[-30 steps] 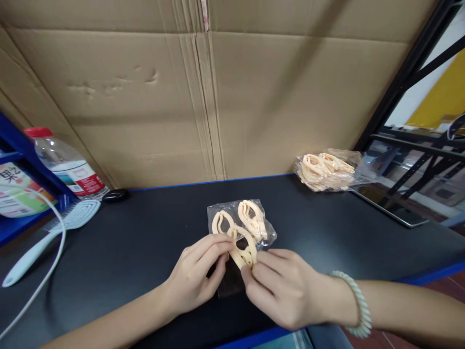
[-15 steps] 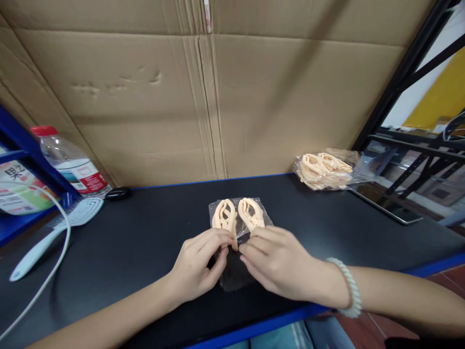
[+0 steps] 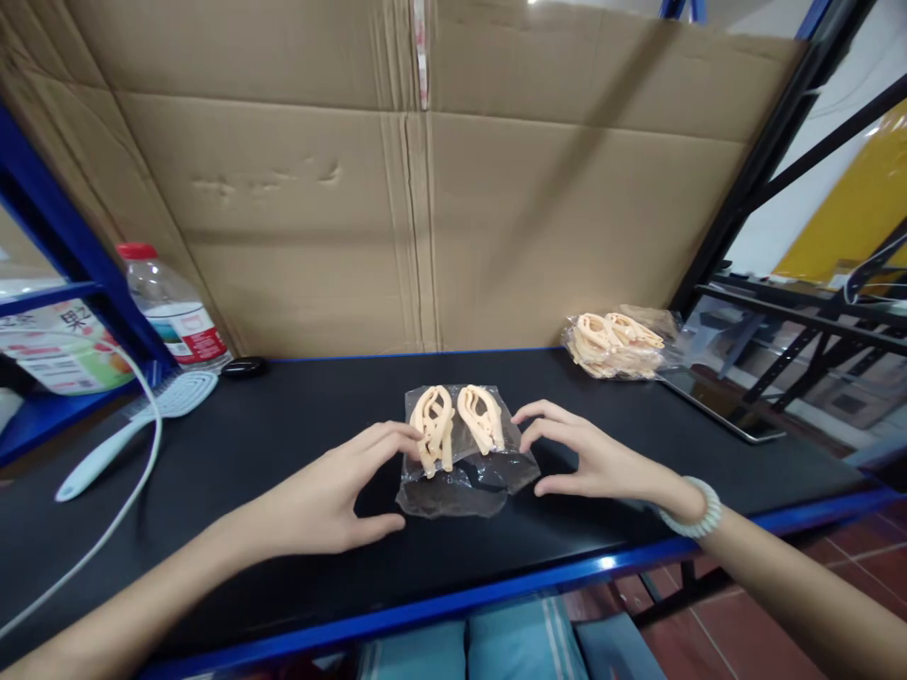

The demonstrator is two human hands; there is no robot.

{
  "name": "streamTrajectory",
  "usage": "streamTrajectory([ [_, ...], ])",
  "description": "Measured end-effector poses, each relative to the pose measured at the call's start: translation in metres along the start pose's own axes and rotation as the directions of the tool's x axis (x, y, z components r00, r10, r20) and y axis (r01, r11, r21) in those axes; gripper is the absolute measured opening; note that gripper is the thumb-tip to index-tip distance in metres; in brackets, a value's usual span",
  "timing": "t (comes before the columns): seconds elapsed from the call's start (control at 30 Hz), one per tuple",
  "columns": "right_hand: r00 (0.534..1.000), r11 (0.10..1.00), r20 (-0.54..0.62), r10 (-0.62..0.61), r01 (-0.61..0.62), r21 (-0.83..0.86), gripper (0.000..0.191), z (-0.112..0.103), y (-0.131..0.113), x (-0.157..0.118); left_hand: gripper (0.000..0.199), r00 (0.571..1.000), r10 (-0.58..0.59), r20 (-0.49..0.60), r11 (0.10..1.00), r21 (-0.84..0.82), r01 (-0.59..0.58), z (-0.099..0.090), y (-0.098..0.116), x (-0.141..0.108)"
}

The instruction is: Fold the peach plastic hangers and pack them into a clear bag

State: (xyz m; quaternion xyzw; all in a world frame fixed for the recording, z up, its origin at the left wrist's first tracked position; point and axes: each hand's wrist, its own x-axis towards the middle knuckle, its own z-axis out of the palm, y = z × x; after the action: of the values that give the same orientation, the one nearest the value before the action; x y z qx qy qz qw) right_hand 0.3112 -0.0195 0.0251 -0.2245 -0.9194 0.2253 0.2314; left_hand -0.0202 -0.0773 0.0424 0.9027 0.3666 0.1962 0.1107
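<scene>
A clear plastic bag [image 3: 453,499] lies flat on the black table, its lower part wrinkled. Inside it or on it are two looped, cream-coloured pieces side by side, a left one [image 3: 434,425] and a right one [image 3: 482,418]. My left hand [image 3: 347,486] is at the bag's left side, thumb and fingers spread, fingertips at the edge of the left piece. On the other side, my right hand [image 3: 581,453] has its fingers apart and curved, close to the bag's right edge, and holds nothing.
Bagged cream pieces [image 3: 616,345] are piled at the back right beside a dark tablet [image 3: 723,406]. At left are a red-capped bottle [image 3: 177,316], a black mouse-like object [image 3: 243,366], a pale blue brush [image 3: 106,458] and a white cable [image 3: 134,496]. Cardboard [image 3: 304,255] stands behind.
My hands have moved apart from the middle of the bag, and their fingers have opened. The bag's lower part now shows spread out. The camera view has shifted.
</scene>
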Motion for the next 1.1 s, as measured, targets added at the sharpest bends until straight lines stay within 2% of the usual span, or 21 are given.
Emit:
streamTrajectory([
  [0.07,0.997,0.999,-0.080,0.008,-0.005,0.046,0.014,0.007,0.001,-0.001,0.026,0.996,-0.056,-0.071,0.996,-0.075,0.051,0.012,0.005,-0.004],
  [0.13,0.987,0.995,-0.155,0.044,-0.029,0.099,0.015,0.012,0.002,0.000,0.009,0.981,-0.133,-0.141,0.980,-0.167,0.109,0.025,0.009,-0.004],
  [0.2,0.968,0.978,-0.206,0.144,-0.107,0.180,0.018,0.017,0.005,0.002,0.017,0.951,-0.244,-0.191,0.949,-0.248,0.194,0.034,0.011,-0.001],
  [0.3,0.917,0.902,-0.209,0.340,-0.255,0.348,0.021,0.024,0.014,0.009,0.018,0.884,-0.394,-0.253,0.896,-0.321,0.308,0.041,0.010,0.007],
  [0.37,0.894,0.857,-0.186,0.409,-0.305,0.416,0.020,0.028,0.021,0.014,0.016,0.851,-0.444,-0.280,0.877,-0.330,0.349,0.045,0.005,0.012],
  [0.43,0.886,0.840,-0.166,0.432,-0.329,0.432,0.016,0.031,0.027,0.019,0.015,0.840,-0.459,-0.288,0.879,-0.286,0.382,0.048,-0.001,0.016],
  [0.6,0.870,0.844,-0.166,0.465,-0.378,0.381,0.011,0.032,0.038,0.026,0.011,0.860,-0.413,-0.301,0.911,-0.144,0.387,0.054,-0.009,0.021],
  [0.77,0.865,0.880,-0.211,0.456,-0.403,0.251,0.025,0.033,0.041,0.029,0.019,0.885,-0.310,-0.347,0.943,0.007,0.332,0.055,-0.005,0.021],
  [0.83,0.867,0.894,-0.231,0.442,-0.405,0.194,0.026,0.033,0.041,0.030,0.022,0.908,-0.225,-0.353,0.960,0.078,0.268,0.050,-0.004,0.022],
  [0.9,0.873,0.907,-0.246,0.421,-0.400,0.133,0.020,0.033,0.041,0.031,0.018,0.951,-0.093,-0.295,0.976,0.159,0.145,0.044,-0.006,0.023],
  [0.97,0.882,0.917,-0.253,0.397,-0.393,0.071,0.012,0.032,0.042,0.032,0.014,0.985,0.016,-0.174,0.978,0.205,0.020,0.038,-0.008,0.024],
  [1.03,0.890,0.920,-0.252,0.381,-0.391,0.012,0.011,0.031,0.044,0.032,0.018,0.996,0.055,-0.070,0.980,0.196,-0.041,0.035,-0.011,0.024],
  [1.1,0.896,0.918,-0.245,0.371,-0.393,-0.048,0.014,0.028,0.047,0.032,0.021,0.997,0.069,-0.024,0.982,0.178,-0.063,0.035,-0.010,0.025],
])
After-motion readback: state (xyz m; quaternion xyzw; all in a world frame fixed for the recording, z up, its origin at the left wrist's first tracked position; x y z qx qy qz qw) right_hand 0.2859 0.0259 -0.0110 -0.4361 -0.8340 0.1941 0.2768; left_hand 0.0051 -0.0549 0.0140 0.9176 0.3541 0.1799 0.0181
